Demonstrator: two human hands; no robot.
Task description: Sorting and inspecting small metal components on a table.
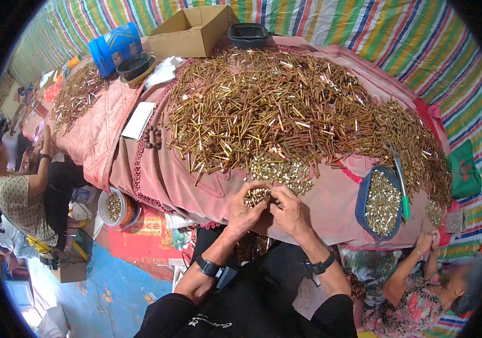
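Observation:
My left hand (243,213) is curled around a bundle of thin metal rods (256,196), their ends facing up. Close against it, my right hand (288,211) has its fingers bent in a pinch at the bundle's side; whatever is between them is too small to make out. Just beyond both hands lies a small heap of shiny gold-silver metal pieces (286,173), like nuts or caps. Behind that, a wide pile of thin copper-coloured rods (263,107) covers much of the pink cloth (182,183) on the table.
A blue tub (359,211) of small pieces stands at the right, with a green-handled tool (405,207) beside it. One person (21,186) works at the left, another (421,298) at the lower right. A cardboard box (182,42) and blue bucket (114,48) stand far back; a white bucket (106,211) sits left.

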